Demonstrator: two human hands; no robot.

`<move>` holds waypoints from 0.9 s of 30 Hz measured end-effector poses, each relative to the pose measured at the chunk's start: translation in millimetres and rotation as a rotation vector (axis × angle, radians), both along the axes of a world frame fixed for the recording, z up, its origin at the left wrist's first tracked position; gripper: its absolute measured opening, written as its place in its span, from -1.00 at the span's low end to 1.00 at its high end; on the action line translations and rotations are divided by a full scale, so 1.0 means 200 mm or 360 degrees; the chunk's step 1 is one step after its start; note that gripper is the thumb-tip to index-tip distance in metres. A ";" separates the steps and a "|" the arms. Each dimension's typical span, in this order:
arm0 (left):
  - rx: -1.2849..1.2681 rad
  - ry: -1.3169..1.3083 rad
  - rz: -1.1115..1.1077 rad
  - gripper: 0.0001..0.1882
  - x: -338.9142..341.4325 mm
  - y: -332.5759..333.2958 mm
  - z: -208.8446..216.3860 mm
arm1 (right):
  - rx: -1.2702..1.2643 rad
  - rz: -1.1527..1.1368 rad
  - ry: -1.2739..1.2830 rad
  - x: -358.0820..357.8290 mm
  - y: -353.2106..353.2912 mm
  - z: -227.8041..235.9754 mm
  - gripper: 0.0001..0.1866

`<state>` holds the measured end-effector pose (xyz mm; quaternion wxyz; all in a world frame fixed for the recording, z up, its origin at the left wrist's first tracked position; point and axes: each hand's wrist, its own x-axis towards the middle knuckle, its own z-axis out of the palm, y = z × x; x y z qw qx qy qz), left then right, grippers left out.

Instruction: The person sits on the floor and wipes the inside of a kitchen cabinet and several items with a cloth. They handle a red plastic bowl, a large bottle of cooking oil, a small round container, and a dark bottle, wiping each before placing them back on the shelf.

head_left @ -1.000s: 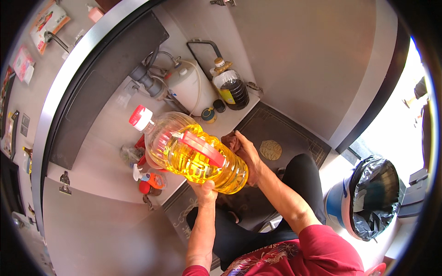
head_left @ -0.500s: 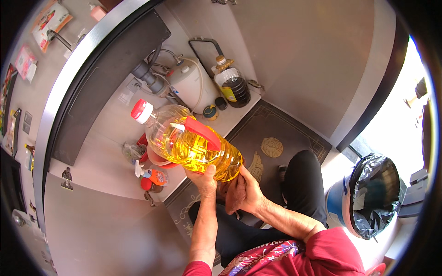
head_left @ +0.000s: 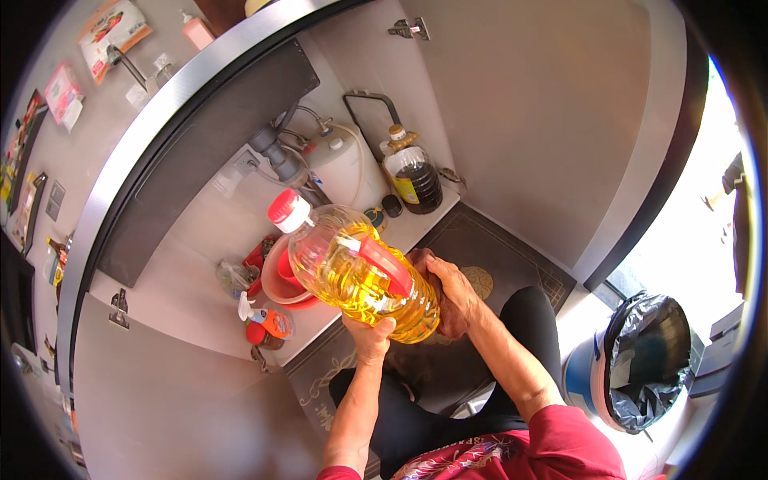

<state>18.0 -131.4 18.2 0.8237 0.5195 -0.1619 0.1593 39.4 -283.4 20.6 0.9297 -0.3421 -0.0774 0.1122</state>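
Observation:
A large clear bottle of yellow cooking oil (head_left: 364, 276) leans in front of me, its red cap (head_left: 289, 210) up and to the left. It has a red handle (head_left: 387, 266). My left hand (head_left: 370, 338) is closed around the lower side of the bottle, thumb on top. My right hand (head_left: 454, 292) curves against the right side near the base. Between that hand and the bottle a brown rag shows in part; most of it is hidden by the fingers.
Inside the open cabinet stand a white tank (head_left: 344, 168), a bottle of dark liquid (head_left: 416, 182), a pink basin (head_left: 276, 276), a spray bottle (head_left: 276, 322) and a red-lidded jar (head_left: 260, 336). Open doors (head_left: 544, 120) flank it. A bin with a black bag (head_left: 648, 360) stands right.
My right hand has moved from under the bottle's base up along its right side, taking the brown rag with it. The bottle sits slightly lower and further right in view.

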 end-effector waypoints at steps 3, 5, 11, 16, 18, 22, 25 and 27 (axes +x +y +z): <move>0.0093 0.0032 -0.0150 -0.08 0.00 0.02 0.01 | -0.0837 -0.0209 -0.0411 0.12 -0.08 0.03 -0.61; 0.0229 0.0024 -0.0170 -0.09 -0.01 0.01 -0.02 | -0.0903 -0.0319 -0.0467 0.13 -0.05 0.22 -0.58; 0.0216 0.0114 -0.0434 -0.09 -0.07 -0.06 0.00 | -0.0393 -0.0379 -0.0410 0.10 -0.14 0.50 -0.59; 0.0160 0.0250 -0.0813 -0.03 -0.08 -0.04 -0.06 | -0.0569 -0.0040 -0.1011 0.13 -0.31 0.51 -0.41; 0.0065 0.0375 -0.0980 -0.06 -0.10 -0.02 -0.02 | -0.0495 0.0243 -0.0894 0.07 -0.30 0.60 -0.18; 0.0376 0.0340 -0.1150 -0.12 -0.09 0.02 -0.08 | -0.0894 0.0661 -0.0944 0.08 -0.36 0.69 -0.28; 0.0446 0.0340 -0.1312 -0.10 -0.09 0.03 -0.03 | -0.0822 0.0539 -0.0978 -0.04 -0.35 0.76 -0.45; 0.0415 0.0411 -0.1395 -0.02 -0.08 0.02 -0.03 | -0.0869 0.0427 -0.0989 -0.07 -0.37 0.76 -0.47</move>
